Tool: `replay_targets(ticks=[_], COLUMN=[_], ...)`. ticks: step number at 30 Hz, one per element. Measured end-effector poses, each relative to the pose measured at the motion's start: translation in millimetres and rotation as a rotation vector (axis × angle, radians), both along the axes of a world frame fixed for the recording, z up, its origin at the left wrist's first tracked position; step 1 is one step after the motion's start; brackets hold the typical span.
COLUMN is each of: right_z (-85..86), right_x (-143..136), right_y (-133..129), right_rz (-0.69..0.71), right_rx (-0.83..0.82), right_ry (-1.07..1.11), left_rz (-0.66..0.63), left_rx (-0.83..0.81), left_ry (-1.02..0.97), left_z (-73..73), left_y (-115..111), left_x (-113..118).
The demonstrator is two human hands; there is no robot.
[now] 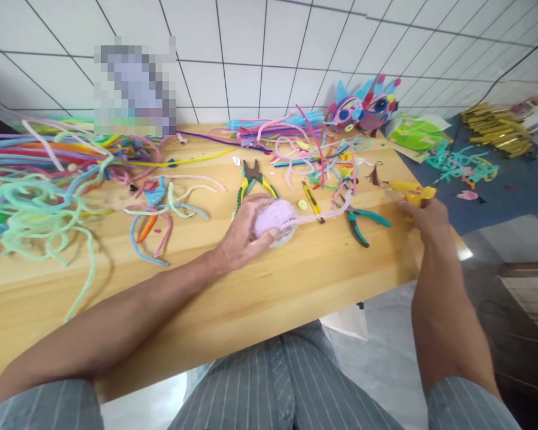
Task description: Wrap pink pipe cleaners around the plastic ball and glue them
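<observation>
My left hand (246,236) is wrapped round a lilac coiled ball (275,220) with a clear rim, near the middle of the wooden table. A lilac fuzzy stem (325,215) trails from the ball to the right. At the table's right edge my right hand (425,218) is closed on a yellow glue gun (410,192), its nozzle pointing left. Between the hands lie a yellow utility knife (312,202) and teal-handled pliers (363,224). Yellow-green pliers (253,179) rest just behind my left hand.
Loose fuzzy stems (40,209) cover the left of the wooden table (233,316). More stems (278,128) lie by the tiled wall, beside two decorated figures (363,110). Teal curls (461,164) and gold strips (497,134) lie on a blue surface at right.
</observation>
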State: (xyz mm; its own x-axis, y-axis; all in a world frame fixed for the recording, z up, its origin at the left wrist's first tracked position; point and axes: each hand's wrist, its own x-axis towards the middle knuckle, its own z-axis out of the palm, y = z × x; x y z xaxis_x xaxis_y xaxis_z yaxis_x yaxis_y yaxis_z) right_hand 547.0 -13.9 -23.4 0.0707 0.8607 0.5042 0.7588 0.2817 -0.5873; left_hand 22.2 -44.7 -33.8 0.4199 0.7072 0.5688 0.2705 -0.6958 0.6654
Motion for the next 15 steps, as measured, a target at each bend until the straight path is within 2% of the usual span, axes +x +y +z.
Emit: replay_targets(ticks=[4, 7, 10, 12, 15], right_z=[13.6, 24.2, 28.5, 27.6, 26.2], right_x=[-16, -46, -95, -133, -185], right_y=[-6, -34, -75, -100, -120], right_rz=[-0.185, -0.244, -0.178, -0.093, 0.056], right_rx=[-0.029, -0.028, -0.118, -0.119, -0.110], right_ry=[0.076, 0.136, 0.182, 0.176, 0.082], left_rz=[-0.007, -0.006, 0.015, 0.027, 0.026], left_rx=[-0.031, -0.109, -0.276, -0.375, -0.431], left_ry=[-0.052, -0.075, -0.104, -0.133, -0.161], left_z=[-1.6, -2.2, -1.8, -1.1, 0.0], left_y=[1, 1, 0, 0, 0], left_x=[0, -1, -1, 0, 0])
